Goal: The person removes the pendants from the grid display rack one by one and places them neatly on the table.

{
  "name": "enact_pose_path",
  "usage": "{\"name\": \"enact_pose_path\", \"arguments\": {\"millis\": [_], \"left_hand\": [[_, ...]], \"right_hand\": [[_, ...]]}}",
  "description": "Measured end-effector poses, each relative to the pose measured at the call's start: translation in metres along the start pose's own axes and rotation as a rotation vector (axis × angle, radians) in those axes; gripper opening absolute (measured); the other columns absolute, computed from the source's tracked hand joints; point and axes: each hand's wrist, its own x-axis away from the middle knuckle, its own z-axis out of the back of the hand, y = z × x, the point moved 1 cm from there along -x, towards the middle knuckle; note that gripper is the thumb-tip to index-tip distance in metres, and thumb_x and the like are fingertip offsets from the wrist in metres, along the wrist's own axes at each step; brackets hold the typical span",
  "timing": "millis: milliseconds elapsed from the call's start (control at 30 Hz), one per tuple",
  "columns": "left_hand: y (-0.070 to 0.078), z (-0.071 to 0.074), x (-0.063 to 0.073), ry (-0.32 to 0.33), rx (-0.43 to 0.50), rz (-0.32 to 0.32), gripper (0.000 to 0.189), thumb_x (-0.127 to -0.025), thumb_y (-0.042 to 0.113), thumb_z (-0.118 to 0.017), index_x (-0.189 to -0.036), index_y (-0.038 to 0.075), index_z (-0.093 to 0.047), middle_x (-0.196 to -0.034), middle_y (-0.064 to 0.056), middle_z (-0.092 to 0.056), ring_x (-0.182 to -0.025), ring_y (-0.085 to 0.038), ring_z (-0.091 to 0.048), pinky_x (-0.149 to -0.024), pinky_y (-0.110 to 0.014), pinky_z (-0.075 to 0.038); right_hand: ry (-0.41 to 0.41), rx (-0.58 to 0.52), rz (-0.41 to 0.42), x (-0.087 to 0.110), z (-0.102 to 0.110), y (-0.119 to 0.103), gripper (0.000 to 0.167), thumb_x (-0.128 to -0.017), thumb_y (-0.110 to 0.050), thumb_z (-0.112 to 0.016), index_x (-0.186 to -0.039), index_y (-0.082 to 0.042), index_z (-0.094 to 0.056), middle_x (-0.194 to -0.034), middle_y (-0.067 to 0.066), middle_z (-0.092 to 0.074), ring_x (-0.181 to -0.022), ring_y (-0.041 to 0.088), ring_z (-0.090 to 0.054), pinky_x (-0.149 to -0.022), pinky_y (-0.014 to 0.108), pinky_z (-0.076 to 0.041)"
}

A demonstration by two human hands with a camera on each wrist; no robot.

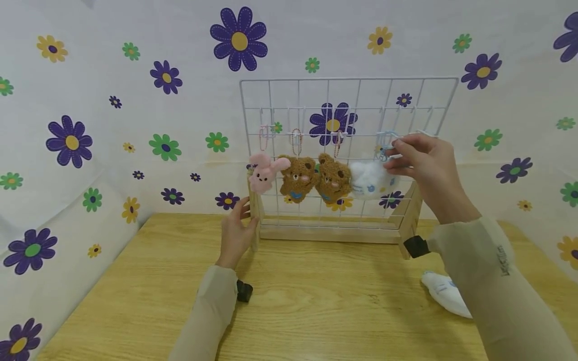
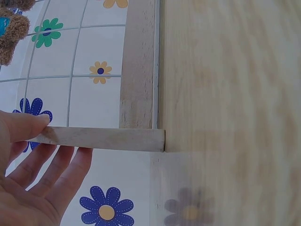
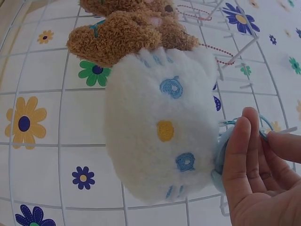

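Rack edge (image 2: 108, 139): left fingers (image 2: 75, 175) | cord (image 1: 391, 133): right fingers (image 3: 239, 153) | white plush (image 3: 146, 132) touching bear (image 3: 127, 40)

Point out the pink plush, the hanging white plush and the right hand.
Pink plush (image 1: 263, 176), head view: its face.
Hanging white plush (image 3: 165, 131), right wrist view: its yellow nose.
Right hand (image 1: 432, 164), head view: its middle.

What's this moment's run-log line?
left hand: grips pale wooden rack post | right hand: pinches light-blue cord of fluffy white plush | two fuzzy brown bears: hang alongside
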Motion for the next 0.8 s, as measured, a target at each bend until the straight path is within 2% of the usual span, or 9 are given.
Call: {"name": "enact_pose_path", "arguments": {"millis": [267, 467, 800], "left_hand": [[0.000, -0.001, -0.001, -0.012, 0.013, 0.030, 0.053, -0.089, -0.010, -0.070, -0.139, -0.001, -0.055, -0.124, -0.027, -0.066, -0.106, -0.041, -0.068, -0.085, -0.055, -0.058], [0.000, -0.001, 0.000, -0.018, 0.007, 0.055, 0.053, -0.090, -0.009, -0.070, -0.140, 0.000, -0.054, -0.126, -0.026, -0.066, -0.107, -0.041, -0.067, -0.087, -0.055, -0.057], [0.002, -0.001, 0.000, -0.026, -0.003, 0.059, 0.053, -0.091, -0.008, -0.070, -0.140, 0.000, -0.054, -0.127, -0.026, -0.065, -0.108, -0.040, -0.067, -0.088, -0.055, -0.057]], "right_hand": [[0.005, -0.082, 0.036, 0.008, 0.004, 0.000, 0.008, -0.100, -0.013, -0.065, -0.100, -0.008, -0.071, -0.092, 0.002, -0.073, -0.071, 0.015, -0.071, -0.072, 0.025, -0.060], [-0.003, -0.138, 0.050, 0.012, 0.008, 0.000, 0.009, -0.098, -0.013, -0.067, -0.101, -0.006, -0.071, -0.093, 0.005, -0.073, -0.071, 0.017, -0.071, -0.072, 0.026, -0.061], [-0.015, -0.187, 0.082, 0.018, 0.015, -0.003, 0.009, -0.098, -0.010, -0.067, -0.101, -0.003, -0.072, -0.092, 0.007, -0.073, -0.071, 0.018, -0.071, -0.072, 0.027, -0.061]]}}
